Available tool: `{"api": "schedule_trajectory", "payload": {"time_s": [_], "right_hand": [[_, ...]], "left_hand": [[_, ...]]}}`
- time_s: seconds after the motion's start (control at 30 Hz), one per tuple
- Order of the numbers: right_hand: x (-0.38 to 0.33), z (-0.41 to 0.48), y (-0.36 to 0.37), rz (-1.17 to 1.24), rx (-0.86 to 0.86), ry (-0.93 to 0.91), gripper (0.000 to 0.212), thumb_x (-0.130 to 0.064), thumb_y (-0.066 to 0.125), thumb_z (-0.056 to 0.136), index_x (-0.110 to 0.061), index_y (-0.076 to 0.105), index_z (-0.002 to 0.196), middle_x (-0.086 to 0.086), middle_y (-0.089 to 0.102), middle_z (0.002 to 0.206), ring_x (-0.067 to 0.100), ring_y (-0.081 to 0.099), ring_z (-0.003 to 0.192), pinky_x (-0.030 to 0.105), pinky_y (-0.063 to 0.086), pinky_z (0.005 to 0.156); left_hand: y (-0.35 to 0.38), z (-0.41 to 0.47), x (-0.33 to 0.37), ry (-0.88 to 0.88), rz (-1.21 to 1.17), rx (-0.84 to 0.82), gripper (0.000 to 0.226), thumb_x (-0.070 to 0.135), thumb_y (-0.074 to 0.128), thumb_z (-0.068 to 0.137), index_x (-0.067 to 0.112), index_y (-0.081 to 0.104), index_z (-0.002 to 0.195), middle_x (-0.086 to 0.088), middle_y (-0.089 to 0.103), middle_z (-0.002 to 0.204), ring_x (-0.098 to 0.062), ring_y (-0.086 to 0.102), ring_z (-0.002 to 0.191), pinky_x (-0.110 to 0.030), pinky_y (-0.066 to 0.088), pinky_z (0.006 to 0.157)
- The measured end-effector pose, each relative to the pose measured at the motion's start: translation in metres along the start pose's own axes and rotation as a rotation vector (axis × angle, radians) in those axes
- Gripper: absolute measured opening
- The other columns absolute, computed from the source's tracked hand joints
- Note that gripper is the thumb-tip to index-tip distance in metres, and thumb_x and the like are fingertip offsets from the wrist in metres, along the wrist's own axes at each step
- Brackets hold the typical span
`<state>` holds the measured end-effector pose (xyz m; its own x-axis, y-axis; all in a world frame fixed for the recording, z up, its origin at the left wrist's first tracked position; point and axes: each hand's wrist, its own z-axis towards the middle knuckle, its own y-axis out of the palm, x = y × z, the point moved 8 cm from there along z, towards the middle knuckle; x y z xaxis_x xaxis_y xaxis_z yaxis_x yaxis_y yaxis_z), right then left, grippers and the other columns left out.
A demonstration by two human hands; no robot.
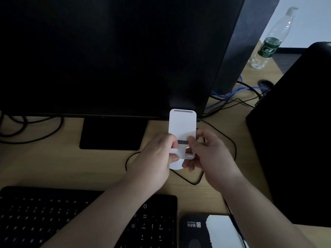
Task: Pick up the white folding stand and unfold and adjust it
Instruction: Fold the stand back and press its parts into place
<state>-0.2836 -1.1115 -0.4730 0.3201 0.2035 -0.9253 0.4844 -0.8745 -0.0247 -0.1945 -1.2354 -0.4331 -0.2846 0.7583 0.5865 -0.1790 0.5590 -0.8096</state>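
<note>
The white folding stand (182,124) is held upright above the wooden desk, in front of the monitor's lower right corner. Its back panel rises tall, with a grey strip along the top edge and another near the bottom. A small lip piece sticks out at its foot, and a rounded white base shows below my fingers. My left hand (157,158) pinches the stand's lower left side. My right hand (209,154) grips its lower right side, thumb on the front face. My fingers hide the hinge area.
A large dark monitor (107,54) and its stand base (112,135) fill the back. A black keyboard (35,217) lies front left, a black mouse pad (193,230) with white paper front right. A black computer tower (295,140) stands right. Cables (223,144) and a plastic bottle (270,42) are behind.
</note>
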Motion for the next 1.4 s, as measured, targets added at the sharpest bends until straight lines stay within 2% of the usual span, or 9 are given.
{"api": "schedule_trajectory", "payload": {"time_s": [0.33, 0.47, 0.57, 0.63, 0.7, 0.77, 0.97, 1.13, 1.4], "right_hand": [[-0.002, -0.002, 0.004, -0.089, 0.047, 0.003, 0.007, -0.016, 0.056, 0.104, -0.014, 0.062, 0.101, 0.007, 0.071, 0.06, 0.027, 0.065, 0.047, 0.035, 0.047, 0.046], [-0.003, -0.001, 0.004, -0.103, 0.055, 0.007, 0.007, -0.016, 0.056, 0.104, -0.014, 0.062, 0.101, 0.009, 0.071, 0.063, 0.025, 0.063, 0.045, 0.033, 0.046, 0.043], [-0.004, 0.0, 0.005, -0.119, 0.044, 0.003, 0.007, -0.016, 0.056, 0.104, -0.013, 0.062, 0.102, 0.006, 0.07, 0.058, 0.023, 0.061, 0.044, 0.033, 0.046, 0.043], [-0.005, 0.001, 0.005, -0.134, 0.032, -0.006, 0.008, -0.017, 0.056, 0.104, -0.013, 0.062, 0.101, 0.006, 0.07, 0.058, 0.022, 0.06, 0.043, 0.034, 0.046, 0.044], [-0.006, 0.001, 0.005, -0.152, 0.008, -0.024, 0.009, -0.017, 0.055, 0.104, -0.012, 0.062, 0.102, 0.007, 0.071, 0.059, 0.02, 0.059, 0.041, 0.033, 0.045, 0.044], [-0.006, 0.0, 0.006, -0.168, -0.001, -0.045, 0.01, -0.018, 0.054, 0.105, -0.012, 0.062, 0.103, 0.008, 0.071, 0.062, 0.02, 0.058, 0.041, 0.033, 0.044, 0.043], [-0.003, 0.0, 0.008, -0.217, 0.029, -0.101, 0.011, -0.018, 0.052, 0.105, -0.014, 0.062, 0.106, 0.017, 0.069, 0.072, 0.017, 0.055, 0.038, 0.031, 0.043, 0.041], [0.008, -0.004, 0.013, -0.173, 0.001, -0.093, 0.01, -0.016, 0.053, 0.106, -0.015, 0.061, 0.1, 0.012, 0.067, 0.074, 0.009, 0.055, 0.041, 0.021, 0.041, 0.04], [0.012, -0.012, 0.012, -0.171, 0.023, -0.152, 0.007, -0.018, 0.056, 0.104, -0.018, 0.062, 0.1, 0.015, 0.069, 0.084, 0.009, 0.059, 0.053, 0.016, 0.045, 0.046]], "left_hand": [[0.013, -0.007, -0.004, 0.169, 0.065, 0.097, 0.056, -0.007, 0.079, 0.082, 0.029, 0.045, 0.108, 0.004, 0.065, 0.103, 0.001, 0.051, 0.087, -0.003, 0.036, 0.057], [0.014, -0.009, -0.006, 0.209, 0.04, 0.164, 0.054, -0.014, 0.073, 0.083, 0.026, 0.045, 0.107, -0.001, 0.065, 0.104, -0.007, 0.07, 0.09, -0.03, 0.06, 0.06], [0.014, -0.011, -0.004, 0.242, 0.036, 0.204, 0.054, -0.017, 0.076, 0.078, 0.023, 0.047, 0.1, 0.0, 0.063, 0.097, 0.005, 0.054, 0.082, -0.018, 0.05, 0.054], [0.011, -0.012, -0.008, 0.227, 0.025, 0.216, 0.042, 0.0, 0.079, 0.085, 0.026, 0.049, 0.098, 0.005, 0.064, 0.096, 0.004, 0.05, 0.078, -0.016, 0.042, 0.059], [0.003, -0.011, -0.013, 0.113, -0.13, 0.135, 0.022, 0.043, 0.066, 0.094, 0.033, 0.049, 0.103, 0.013, 0.065, 0.101, 0.0, 0.059, 0.081, -0.014, 0.046, 0.066], [-0.002, -0.006, -0.022, -0.076, -0.33, 0.039, 0.045, 0.069, 0.049, 0.086, 0.035, 0.047, 0.115, 0.017, 0.063, 0.108, 0.009, 0.062, 0.094, -0.008, 0.048, 0.077], [0.001, 0.019, -0.033, -0.144, -0.389, -0.006, 0.011, 0.023, 0.067, 0.1, 0.023, 0.066, 0.11, 0.009, 0.074, 0.094, 0.003, 0.069, 0.087, -0.019, 0.053, 0.073], [0.009, 0.015, -0.044, -0.131, -0.332, -0.003, 0.008, 0.024, 0.065, 0.1, 0.031, 0.06, 0.1, 0.013, 0.07, 0.094, 0.003, 0.065, 0.092, -0.016, 0.049, 0.075], [0.014, 0.012, -0.045, -0.086, -0.322, -0.001, 0.031, 0.022, 0.067, 0.098, 0.046, 0.051, 0.087, 0.013, 0.071, 0.095, -0.003, 0.069, 0.09, -0.036, 0.057, 0.082]]}}
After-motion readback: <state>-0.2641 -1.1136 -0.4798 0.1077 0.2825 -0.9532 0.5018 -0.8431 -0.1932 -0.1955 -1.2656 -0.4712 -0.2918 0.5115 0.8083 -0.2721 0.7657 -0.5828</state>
